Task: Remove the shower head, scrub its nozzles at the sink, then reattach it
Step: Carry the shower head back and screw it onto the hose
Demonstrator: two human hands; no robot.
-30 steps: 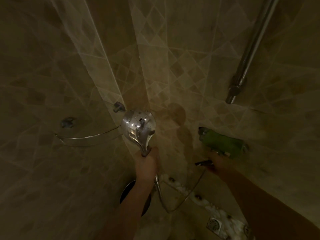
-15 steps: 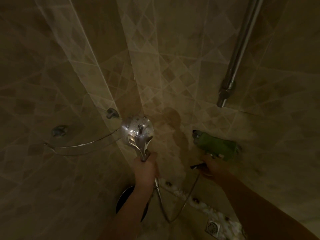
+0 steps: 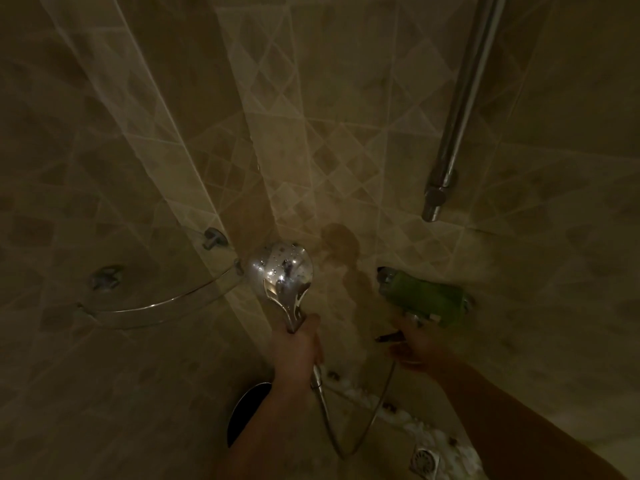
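The shower head shows only its wet chrome back; its nozzle face points away and is hidden. The left hand wraps the handle, covering its lower part, and its fingers are out of sight behind the grip. The right hand is blurred, and whether it grips the dark lever beside it cannot be told. A green cloth covers most of the tap body, so its form is unclear. The chrome rail runs off the top edge. The dark round thing is partly behind the left forearm and too dim to identify. The floor drain is small and indistinct.
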